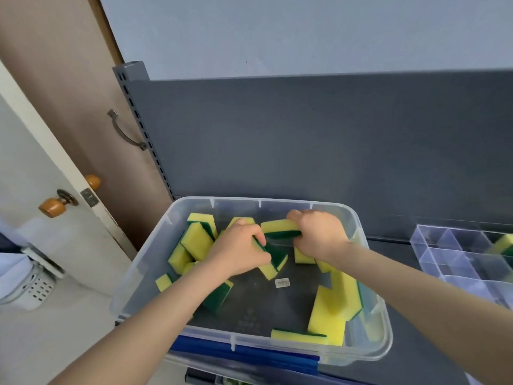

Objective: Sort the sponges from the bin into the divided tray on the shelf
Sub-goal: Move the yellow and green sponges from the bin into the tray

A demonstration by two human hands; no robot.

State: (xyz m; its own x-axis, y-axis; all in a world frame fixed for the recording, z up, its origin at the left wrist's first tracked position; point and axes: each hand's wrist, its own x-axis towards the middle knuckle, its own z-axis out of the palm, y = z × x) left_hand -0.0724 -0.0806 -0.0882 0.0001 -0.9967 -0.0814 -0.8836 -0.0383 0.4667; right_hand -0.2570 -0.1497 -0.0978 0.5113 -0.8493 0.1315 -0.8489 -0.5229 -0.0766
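Note:
A clear plastic bin [144, 262] on the grey shelf holds several yellow sponges with green scrub sides. Both my hands are down inside it. My left hand [238, 251] grips a sponge [273, 263] near the bin's middle, fingers curled over its green face. My right hand [316, 234] holds another sponge [279, 227] lifted near the back wall, thumb under and fingers over it. More sponges [197, 240] pile at the left, and others [336, 304] lean at the right wall. The clear divided tray [455, 259] sits to the right, one sponge [503, 243] in a back compartment.
The grey shelf's back panel [305, 140] rises right behind the bin. A brown door with a handle [126, 130] and a white door with an orange knob [54, 205] stand to the left. A white perforated basket [36, 290] sits low at far left.

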